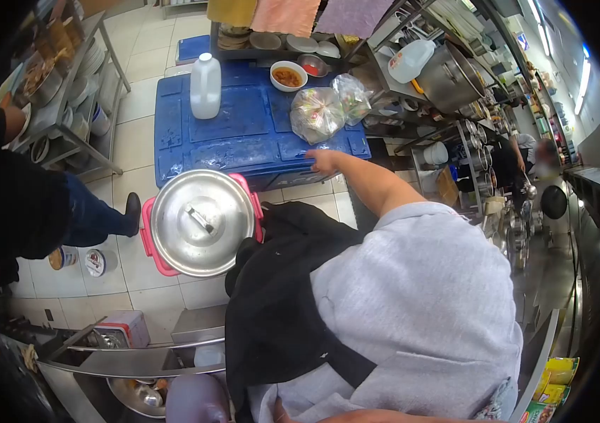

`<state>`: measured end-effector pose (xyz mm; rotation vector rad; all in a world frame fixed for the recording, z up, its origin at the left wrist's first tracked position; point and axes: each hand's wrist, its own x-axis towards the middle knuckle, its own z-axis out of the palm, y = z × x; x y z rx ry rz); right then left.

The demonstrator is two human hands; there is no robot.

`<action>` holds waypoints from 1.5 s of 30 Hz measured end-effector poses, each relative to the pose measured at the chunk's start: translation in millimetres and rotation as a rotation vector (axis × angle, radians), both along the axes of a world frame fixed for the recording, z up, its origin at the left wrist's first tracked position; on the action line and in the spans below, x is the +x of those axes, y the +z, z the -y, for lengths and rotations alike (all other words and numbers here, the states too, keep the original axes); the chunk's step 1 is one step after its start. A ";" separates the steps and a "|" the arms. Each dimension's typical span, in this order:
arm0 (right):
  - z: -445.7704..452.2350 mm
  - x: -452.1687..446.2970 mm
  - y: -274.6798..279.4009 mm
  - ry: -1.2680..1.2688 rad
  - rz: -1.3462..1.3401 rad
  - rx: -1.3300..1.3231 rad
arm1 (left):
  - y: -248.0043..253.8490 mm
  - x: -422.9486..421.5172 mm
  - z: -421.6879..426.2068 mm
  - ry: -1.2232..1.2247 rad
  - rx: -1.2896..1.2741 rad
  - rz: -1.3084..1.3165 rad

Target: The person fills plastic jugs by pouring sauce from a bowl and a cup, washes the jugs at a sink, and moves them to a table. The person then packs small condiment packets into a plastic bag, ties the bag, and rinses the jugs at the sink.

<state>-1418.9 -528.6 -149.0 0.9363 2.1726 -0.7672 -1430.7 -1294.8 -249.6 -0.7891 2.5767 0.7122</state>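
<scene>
Two hands are seen. Nearest, at the lower edge of the view, the left hand (282, 414) is mostly cut off beside the grey shirt (420, 289); whether something is held by it cannot be told. Farther on, a pink container (150, 240) is topped by a metal lid (203, 223), by which its contents are hidden. The front edge of a blue cooler (243, 146) is touched by the right hand (326, 161), its fingers slightly bent; whether the edge is gripped cannot be told. The cooler is placed just beyond the pink container. Its plastic is judged stiff and not fragile, its shiny top perhaps slippery, its weight probably large if filled; the inside is not shown. The best hold seems to be offered by the lid's front edge. On top, a pale jug (205, 88), two plastic bags (316, 116) with mixed contents and a white bowl (288, 89) of orange-brown food (287, 75) are seen. Behind, something red is contained in a metal bowl (324, 67).
</scene>
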 end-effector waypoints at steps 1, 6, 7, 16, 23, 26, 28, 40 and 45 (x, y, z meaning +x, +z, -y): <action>-2.8 -7.6 2.1 0.056 -0.072 0.082 | 2.8 4.1 -8.3 -0.002 -0.004 -0.003; -68.0 -132.1 -32.8 0.012 -0.493 0.319 | 17.4 0.9 -55.8 0.027 -0.022 -0.014; -73.8 -164.9 -23.5 -0.009 -0.550 0.316 | 20.3 2.9 -68.4 0.033 -0.026 -0.017; -130.6 -391.4 20.1 0.192 -0.778 0.513 | 59.1 39.3 -208.2 0.196 -0.115 -0.009; -168.4 -410.5 -16.7 0.327 -0.800 0.324 | 92.4 63.4 -292.5 0.233 -0.138 -0.011; -173.4 -405.9 -9.6 0.370 -0.771 0.257 | 104.6 52.4 -316.7 0.151 -0.128 -0.021; -170.8 -403.4 -12.9 0.373 -0.803 0.225 | 113.1 37.6 -338.0 0.088 -0.109 -0.058; -197.6 -311.0 79.4 0.409 -1.095 0.165 | 158.5 -263.9 -746.7 -1.017 0.280 -0.617; -229.8 -279.2 114.8 0.346 -1.217 0.229 | 160.8 -325.5 -796.4 -0.727 0.834 -0.398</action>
